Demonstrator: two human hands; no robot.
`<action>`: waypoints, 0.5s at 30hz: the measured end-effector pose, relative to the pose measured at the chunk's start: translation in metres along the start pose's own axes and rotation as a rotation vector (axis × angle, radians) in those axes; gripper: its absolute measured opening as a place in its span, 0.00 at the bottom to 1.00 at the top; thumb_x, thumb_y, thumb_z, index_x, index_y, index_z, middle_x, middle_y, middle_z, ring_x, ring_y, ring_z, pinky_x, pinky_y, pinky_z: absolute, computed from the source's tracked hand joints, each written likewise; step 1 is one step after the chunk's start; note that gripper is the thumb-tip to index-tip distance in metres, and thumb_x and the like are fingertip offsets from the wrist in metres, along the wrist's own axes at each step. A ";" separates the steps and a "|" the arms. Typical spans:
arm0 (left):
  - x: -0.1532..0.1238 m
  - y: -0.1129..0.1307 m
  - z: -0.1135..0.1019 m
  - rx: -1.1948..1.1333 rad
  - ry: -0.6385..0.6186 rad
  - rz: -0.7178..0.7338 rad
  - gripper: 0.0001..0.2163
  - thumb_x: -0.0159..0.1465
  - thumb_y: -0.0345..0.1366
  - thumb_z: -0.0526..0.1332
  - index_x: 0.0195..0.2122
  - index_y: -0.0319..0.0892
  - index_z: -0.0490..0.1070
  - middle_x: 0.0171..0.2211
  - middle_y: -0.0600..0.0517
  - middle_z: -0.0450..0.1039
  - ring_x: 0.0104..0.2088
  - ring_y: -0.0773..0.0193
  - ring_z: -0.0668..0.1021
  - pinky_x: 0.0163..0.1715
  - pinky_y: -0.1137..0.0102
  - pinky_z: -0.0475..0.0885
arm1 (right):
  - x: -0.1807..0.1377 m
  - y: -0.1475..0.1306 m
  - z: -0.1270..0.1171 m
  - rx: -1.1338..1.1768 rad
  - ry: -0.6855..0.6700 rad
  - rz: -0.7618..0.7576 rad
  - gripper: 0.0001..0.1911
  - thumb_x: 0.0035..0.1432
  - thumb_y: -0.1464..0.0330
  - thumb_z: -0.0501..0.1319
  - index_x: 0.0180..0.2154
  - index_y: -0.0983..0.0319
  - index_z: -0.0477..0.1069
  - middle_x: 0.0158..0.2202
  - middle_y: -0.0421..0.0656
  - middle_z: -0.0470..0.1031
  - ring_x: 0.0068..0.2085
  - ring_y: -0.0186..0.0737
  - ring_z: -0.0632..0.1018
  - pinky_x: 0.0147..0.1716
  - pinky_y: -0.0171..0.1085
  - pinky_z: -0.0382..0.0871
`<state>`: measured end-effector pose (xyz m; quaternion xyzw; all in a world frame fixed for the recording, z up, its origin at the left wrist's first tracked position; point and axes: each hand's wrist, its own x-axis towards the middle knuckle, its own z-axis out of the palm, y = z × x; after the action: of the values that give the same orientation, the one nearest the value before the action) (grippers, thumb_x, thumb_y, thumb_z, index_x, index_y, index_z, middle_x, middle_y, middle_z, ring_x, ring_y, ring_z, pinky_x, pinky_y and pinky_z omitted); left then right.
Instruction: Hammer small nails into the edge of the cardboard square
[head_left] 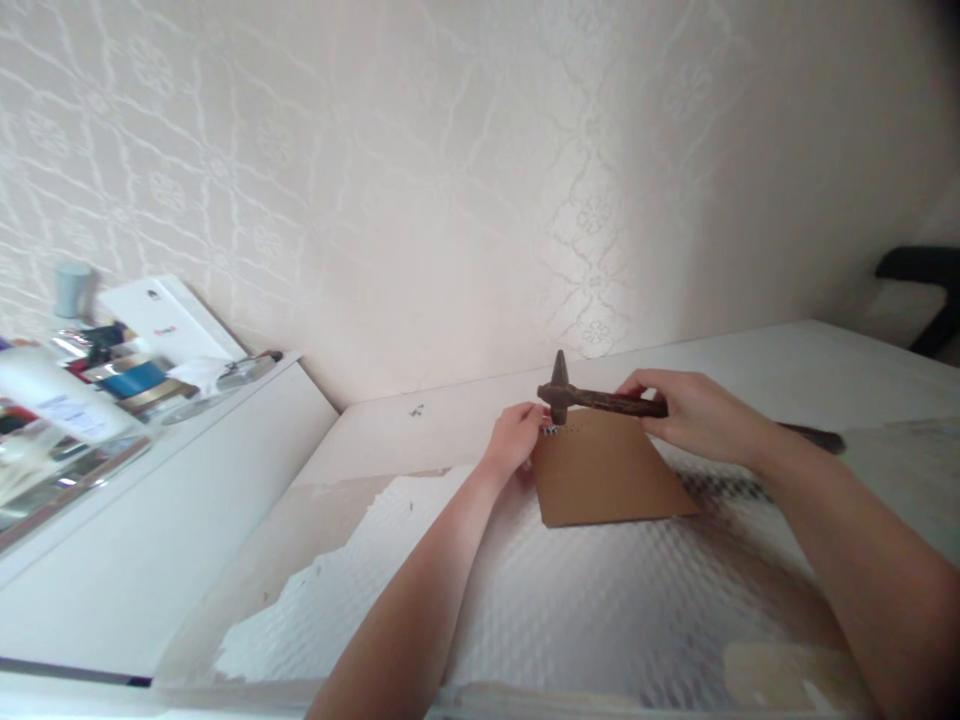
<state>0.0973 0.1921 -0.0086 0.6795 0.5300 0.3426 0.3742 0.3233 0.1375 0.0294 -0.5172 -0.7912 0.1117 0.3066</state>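
Note:
A hammer [604, 401] with a dark worn handle is in my right hand [697, 412], whose fingers are wrapped round the handle. Its head is over the far left corner of a brown board [609, 475], and I cannot tell whether it touches anything. My left hand [517, 437] is at that same corner with its fingers closed together, close beside the hammer head. Whatever those fingertips pinch is too small or hidden. A row of small metal bits and dark marks [553, 431] runs along the board's far edge.
Under the board lies a quilted silvery sheet [570, 600] on a pale surface. Small dark bits [417, 410] lie near the wall. At left, a white cabinet [225, 510] carries a white box [172, 322], a bottle and clutter. A black chair part [919, 268] stands at far right.

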 end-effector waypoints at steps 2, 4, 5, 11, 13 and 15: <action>-0.001 0.001 0.000 0.014 0.002 -0.001 0.15 0.63 0.38 0.51 0.34 0.38 0.76 0.34 0.47 0.78 0.34 0.64 0.76 0.37 0.71 0.68 | 0.000 0.000 0.000 0.011 0.011 0.010 0.10 0.48 0.70 0.58 0.36 0.57 0.71 0.32 0.39 0.77 0.30 0.39 0.76 0.27 0.34 0.65; -0.001 0.002 -0.001 0.025 0.006 0.001 0.15 0.63 0.39 0.51 0.34 0.39 0.76 0.33 0.48 0.78 0.34 0.64 0.76 0.36 0.71 0.69 | 0.000 -0.001 0.000 0.021 0.001 0.008 0.10 0.48 0.71 0.58 0.36 0.57 0.71 0.33 0.39 0.77 0.30 0.39 0.76 0.27 0.34 0.65; -0.002 0.002 -0.001 0.026 0.008 -0.001 0.15 0.63 0.39 0.51 0.33 0.39 0.76 0.33 0.48 0.78 0.33 0.64 0.76 0.36 0.71 0.69 | 0.000 0.000 0.000 0.023 -0.008 0.000 0.10 0.48 0.71 0.58 0.36 0.57 0.71 0.33 0.39 0.77 0.30 0.39 0.76 0.27 0.34 0.65; -0.001 0.002 -0.001 0.011 0.011 -0.027 0.14 0.63 0.39 0.52 0.34 0.39 0.76 0.33 0.48 0.78 0.33 0.64 0.76 0.35 0.72 0.69 | 0.000 0.000 0.000 0.007 0.017 -0.022 0.10 0.47 0.71 0.58 0.35 0.57 0.71 0.32 0.39 0.77 0.31 0.40 0.76 0.28 0.34 0.65; -0.001 0.002 -0.001 0.002 0.004 -0.015 0.14 0.63 0.38 0.52 0.34 0.38 0.76 0.33 0.47 0.78 0.33 0.64 0.76 0.35 0.71 0.69 | 0.000 0.000 0.000 -0.004 0.013 -0.018 0.10 0.48 0.71 0.58 0.35 0.57 0.71 0.32 0.39 0.77 0.30 0.39 0.76 0.28 0.34 0.65; 0.000 0.001 -0.001 -0.001 0.001 -0.011 0.15 0.63 0.38 0.51 0.34 0.38 0.76 0.33 0.47 0.78 0.32 0.64 0.76 0.36 0.71 0.69 | 0.001 0.000 0.000 -0.019 0.000 -0.019 0.10 0.47 0.71 0.58 0.34 0.56 0.71 0.32 0.38 0.77 0.30 0.39 0.76 0.28 0.34 0.64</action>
<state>0.0967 0.1917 -0.0072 0.6762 0.5339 0.3409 0.3761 0.3235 0.1382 0.0295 -0.5124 -0.7971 0.1012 0.3030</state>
